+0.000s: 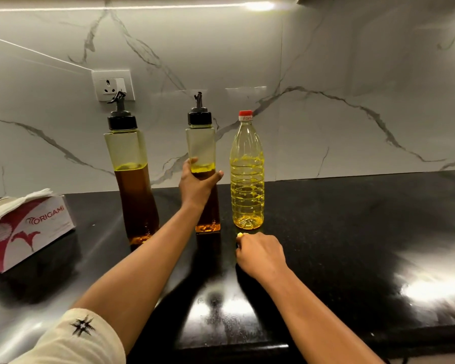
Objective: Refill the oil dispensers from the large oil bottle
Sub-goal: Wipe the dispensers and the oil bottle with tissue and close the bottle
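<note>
Head view: a glossy black stone surface (352, 232) runs up to a white marble-veined backsplash (326, 74) carrying a wall socket (113, 85); light glare streaks the surface at the right and near its front edge. At the far left lies an Origami tissue box (29, 229), tissue poking out of its top. Three containers stand upright in a row near the wall. The left oil dispenser (132, 177), square and clear with a black pour-spout cap, holds dark amber oil to roughly half its height. The middle oil dispenser (204, 143), of the same make, shows a similar oil level. Just beside it to the right, apart from it, stands the large oil bottle (247, 174), ribbed plastic with a red cap, yellow oil filling about two thirds. The left hand (197, 183) has its grip wrapped around the middle dispenser's body. The right hand (260, 254) rests on the surface just before the large bottle, fingers curled in; whether it pinches anything I cannot tell. Right of the bottle the surface lies open to the frame's edge.
</note>
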`<action>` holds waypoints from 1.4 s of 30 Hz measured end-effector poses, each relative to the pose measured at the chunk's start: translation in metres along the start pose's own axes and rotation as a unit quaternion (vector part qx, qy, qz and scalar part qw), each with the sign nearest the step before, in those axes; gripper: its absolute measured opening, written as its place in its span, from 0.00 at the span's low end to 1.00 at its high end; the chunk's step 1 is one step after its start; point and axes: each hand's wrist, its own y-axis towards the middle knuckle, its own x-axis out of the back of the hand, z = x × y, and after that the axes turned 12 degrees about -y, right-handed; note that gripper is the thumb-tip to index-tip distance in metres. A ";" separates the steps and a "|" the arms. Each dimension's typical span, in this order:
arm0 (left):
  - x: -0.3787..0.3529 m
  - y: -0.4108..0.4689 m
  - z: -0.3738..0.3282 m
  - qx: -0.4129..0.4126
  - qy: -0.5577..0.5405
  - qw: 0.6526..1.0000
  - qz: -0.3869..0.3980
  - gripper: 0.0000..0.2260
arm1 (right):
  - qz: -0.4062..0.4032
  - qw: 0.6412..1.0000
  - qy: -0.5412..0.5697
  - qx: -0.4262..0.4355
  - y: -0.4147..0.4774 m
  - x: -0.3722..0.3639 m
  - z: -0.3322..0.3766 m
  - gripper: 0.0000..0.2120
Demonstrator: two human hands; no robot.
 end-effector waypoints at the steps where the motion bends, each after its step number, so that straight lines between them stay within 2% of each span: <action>1: 0.000 0.000 0.000 -0.002 0.000 1.000 -0.001 0.31 | 0.002 1.000 -0.001 0.000 0.000 0.001 0.000 0.13; 5: 0.005 -0.001 -0.001 0.001 0.010 1.000 0.024 0.34 | 0.012 1.000 -0.001 -0.001 0.000 0.003 0.001 0.14; 8: 0.015 -0.007 -0.008 0.012 0.053 0.997 0.061 0.47 | 0.009 1.000 0.001 -0.001 -0.001 0.003 0.002 0.13; 10: 0.027 -0.019 -0.016 -0.027 0.103 0.992 0.068 0.51 | 0.007 1.000 -0.002 0.001 -0.002 0.003 0.004 0.13; 14: 0.076 -0.042 -0.032 -0.227 0.114 0.967 0.025 0.36 | 0.008 0.999 -0.038 0.013 -0.005 0.005 0.010 0.12; 16: 0.108 -0.039 -0.036 -0.285 0.135 0.948 -0.034 0.34 | 0.004 0.997 -0.065 0.039 -0.009 0.006 0.019 0.12; 18: 0.135 -0.026 -0.034 -0.249 0.162 0.951 -0.090 0.40 | 0.003 0.995 -0.076 0.069 -0.013 0.010 0.033 0.12; 19: 0.145 -0.018 -0.029 -0.187 0.160 0.964 -0.104 0.45 | 0.000 0.993 -0.079 0.086 -0.016 0.012 0.040 0.12; 21: 0.155 -0.010 -0.020 -0.022 0.108 0.991 -0.074 0.52 | -0.007 0.990 -0.077 0.115 -0.018 0.018 0.055 0.13; 22: 0.156 -0.009 -0.016 0.036 0.076 0.995 -0.046 0.53 | -0.009 0.989 -0.072 0.128 -0.019 0.020 0.064 0.13; 24: 0.151 -0.007 -0.006 0.085 0.032 0.996 -0.024 0.47 | -0.010 0.987 -0.058 0.148 -0.017 0.021 0.080 0.14; 26: 0.148 -0.004 0.000 0.079 0.037 0.995 -0.040 0.35 | -0.001 0.986 -0.047 0.159 -0.009 0.019 0.098 0.16; 28: 0.149 0.000 0.003 0.053 0.058 0.996 -0.051 0.30 | 0.028 0.985 -0.032 0.167 0.005 0.014 0.115 0.19; 31: 0.165 0.008 0.006 0.020 0.072 0.995 -0.070 0.28 | 0.079 0.980 -0.003 0.185 0.034 0.007 0.136 0.22; 36: 0.208 0.036 0.001 0.017 0.062 0.991 -0.114 0.27 | 0.134 0.972 0.056 0.184 0.091 -0.012 0.165 0.29; 39: 0.229 0.047 -0.002 -0.003 0.073 0.991 -0.114 0.26 | 0.160 0.979 0.032 0.125 0.127 -0.025 0.167 0.35; 42: 0.246 0.052 -0.001 -0.017 0.076 0.990 -0.121 0.25 | 0.173 0.983 0.027 0.049 0.155 -0.035 0.179 0.38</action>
